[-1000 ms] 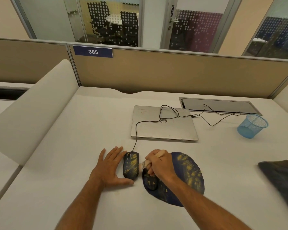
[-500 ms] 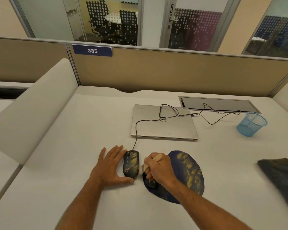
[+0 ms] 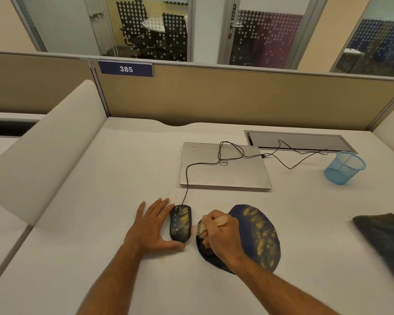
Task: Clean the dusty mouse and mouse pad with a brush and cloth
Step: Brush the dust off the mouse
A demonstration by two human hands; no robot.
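Note:
A black corded mouse (image 3: 180, 222) speckled with yellow dust lies on the white desk. My left hand (image 3: 152, 227) rests flat against its left side, thumb curled under its near end. My right hand (image 3: 223, 235) is closed on a small wooden-handled brush (image 3: 221, 221), whose pale bristles (image 3: 194, 229) reach the mouse's right edge. Under that hand lies a dark blue oval mouse pad (image 3: 262, 235) streaked with yellow dust. A dark cloth (image 3: 384, 237) lies at the far right of the desk.
A closed silver laptop (image 3: 224, 169) sits behind the mouse, the mouse cable looping over its lid. A blue mesh cup (image 3: 344, 168) stands to the right. A cable hatch (image 3: 300, 143) is set in the desk's back; partitions close off the back and left.
My right hand with the brush has shifted slightly away from me and toward the mouse; the bristles now meet its right edge. My left hand and the mouse have stayed put.

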